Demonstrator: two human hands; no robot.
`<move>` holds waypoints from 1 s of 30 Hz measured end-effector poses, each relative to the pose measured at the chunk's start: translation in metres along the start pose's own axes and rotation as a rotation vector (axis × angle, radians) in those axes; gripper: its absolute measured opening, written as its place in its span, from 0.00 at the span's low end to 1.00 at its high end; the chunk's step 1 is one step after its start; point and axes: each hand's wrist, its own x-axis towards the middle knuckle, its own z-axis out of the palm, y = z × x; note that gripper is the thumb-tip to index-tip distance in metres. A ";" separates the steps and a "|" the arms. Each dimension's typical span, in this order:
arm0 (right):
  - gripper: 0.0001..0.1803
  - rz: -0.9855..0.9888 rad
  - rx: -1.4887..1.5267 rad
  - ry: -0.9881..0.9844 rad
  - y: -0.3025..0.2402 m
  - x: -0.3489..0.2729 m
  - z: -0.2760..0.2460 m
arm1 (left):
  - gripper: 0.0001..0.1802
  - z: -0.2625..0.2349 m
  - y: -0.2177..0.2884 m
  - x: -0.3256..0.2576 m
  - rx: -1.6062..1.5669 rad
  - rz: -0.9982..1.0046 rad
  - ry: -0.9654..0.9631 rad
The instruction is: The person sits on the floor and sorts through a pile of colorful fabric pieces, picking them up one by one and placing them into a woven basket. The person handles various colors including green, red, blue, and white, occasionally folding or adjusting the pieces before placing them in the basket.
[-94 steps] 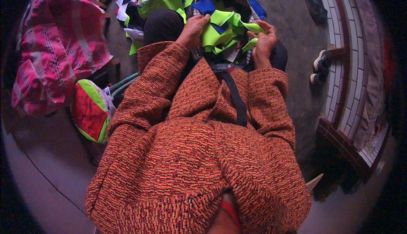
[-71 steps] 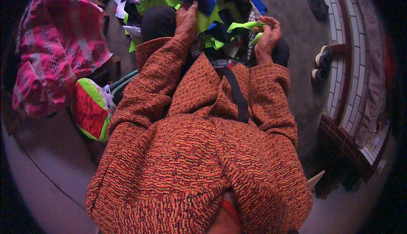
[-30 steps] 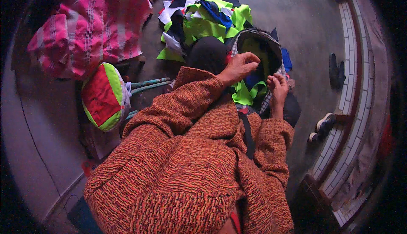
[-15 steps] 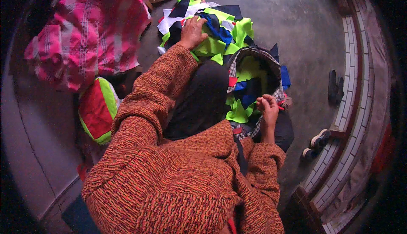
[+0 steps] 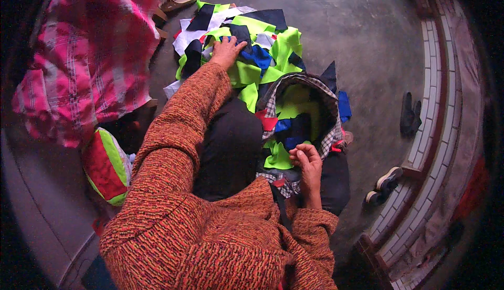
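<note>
A heap of cloth scraps in neon yellow-green, navy, blue, white and red lies on the floor in front of my knees. My left hand rests on top of it, fingers apart, touching a dark and blue scrap. Between my legs, a checked cloth bag gapes wide. Inside it are neon green, blue and navy scraps. Over the bag's near side, my right hand has its fingers bent and tips pressed together; whatever they may pinch is too small to make out.
Pink checked cloth drapes at the left, with a red and green stuffed cloth item below it. Tan shoes stand beyond. Dark slippers and sneakers lie at the right by a tiled step.
The view has shifted, so the scene sits lower and further left. My left hand stays on the heap, its fingers flatter. My right hand has moved slightly left, in front of the bag's opening.
</note>
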 end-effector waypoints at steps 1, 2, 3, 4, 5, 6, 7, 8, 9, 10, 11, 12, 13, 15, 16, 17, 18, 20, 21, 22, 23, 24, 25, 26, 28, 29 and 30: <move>0.07 -0.001 -0.013 0.002 -0.002 0.001 0.001 | 0.24 0.006 -0.002 0.001 -0.014 0.037 0.159; 0.07 -0.002 -0.027 0.003 -0.004 0.001 0.002 | 0.21 0.010 -0.003 0.005 -0.036 0.038 0.161; 0.07 0.000 -0.018 0.004 -0.004 0.002 0.002 | 0.18 0.011 -0.004 0.007 -0.057 0.039 0.160; 0.07 0.001 -0.008 0.005 -0.004 0.003 0.002 | 0.14 0.013 -0.005 0.009 -0.077 0.040 0.160; 0.07 0.003 0.001 0.005 -0.003 0.003 0.003 | 0.08 0.014 -0.005 0.009 -0.126 0.039 0.247; 0.07 0.000 0.002 0.003 -0.003 0.004 0.002 | 0.08 0.015 -0.007 0.008 -0.153 0.037 0.228; 0.07 -0.003 0.002 0.000 -0.003 0.004 0.001 | 0.08 0.016 -0.009 0.005 -0.179 0.035 0.210; 0.07 -0.006 0.002 -0.003 -0.004 0.005 0.001 | 0.08 0.017 -0.011 0.002 -0.205 0.033 0.192; 0.06 -0.012 0.018 0.003 -0.005 0.004 0.001 | 0.10 0.010 -0.012 -0.005 -0.255 -0.018 0.156; 0.06 -0.017 0.013 0.010 -0.005 0.004 0.000 | 0.10 0.003 -0.014 -0.011 -0.340 -0.047 0.212; 0.06 -0.023 0.008 0.016 -0.004 0.004 -0.003 | 0.10 -0.004 -0.016 -0.018 -0.426 -0.077 0.269; 0.06 -0.026 0.004 0.017 -0.005 0.004 -0.003 | 0.10 -0.009 -0.022 -0.028 -0.507 -0.111 0.324; 0.06 -0.029 0.005 0.011 -0.007 0.003 -0.003 | 0.14 -0.017 -0.032 -0.035 -0.665 -0.105 0.431; 0.07 -0.075 -0.025 -0.002 -0.002 0.004 -0.007 | 0.20 -0.030 -0.048 -0.052 -0.769 -0.200 0.552; 0.07 -0.080 -0.040 0.007 -0.004 0.002 -0.007 | 0.21 -0.042 -0.054 -0.060 -0.808 -0.229 0.647; 0.07 -0.073 -0.012 -0.005 -0.005 0.002 -0.008 | 0.20 -0.055 -0.061 -0.067 -0.909 -0.293 0.608; 0.07 -0.103 0.006 -0.021 -0.007 0.002 -0.006 | 0.20 -0.075 -0.069 -0.074 -1.008 -0.358 0.576; 0.08 -0.092 0.039 -0.022 -0.007 -0.002 -0.007 | 0.15 -0.091 -0.077 -0.090 -1.413 -0.229 0.602; 0.08 -0.100 0.043 -0.033 -0.007 -0.001 -0.006 | 0.15 -0.111 -0.072 -0.101 -1.660 -0.150 0.568; 0.09 -0.101 0.043 -0.048 -0.007 -0.001 -0.007 | 0.14 -0.133 -0.064 -0.117 -1.903 -0.070 0.519; 0.10 -0.103 0.041 -0.054 -0.006 -0.002 -0.007 | 0.13 -0.164 -0.048 -0.132 -2.044 -0.132 0.466; 0.10 -0.115 0.095 -0.076 -0.005 -0.004 -0.005 | 0.13 -0.180 -0.037 -0.145 -1.803 -0.023 0.529; 0.11 -0.126 0.146 -0.096 -0.006 -0.004 -0.005 | 0.14 -0.191 -0.025 -0.158 -1.561 0.078 0.584; 0.12 -0.137 0.198 -0.116 -0.006 -0.004 -0.005 | 0.14 -0.199 -0.013 -0.168 -1.316 0.175 0.634; 0.22 -0.173 0.186 -0.162 -0.012 -0.008 -0.009 | 0.13 -0.199 0.017 -0.180 -1.238 0.282 0.582; 0.24 -0.185 0.198 -0.179 -0.019 -0.015 -0.005 | 0.13 -0.199 0.033 -0.187 -1.197 0.334 0.552; 0.25 -0.196 0.204 -0.174 -0.024 -0.023 -0.005 | 0.14 -0.204 0.052 -0.194 -0.937 0.391 0.643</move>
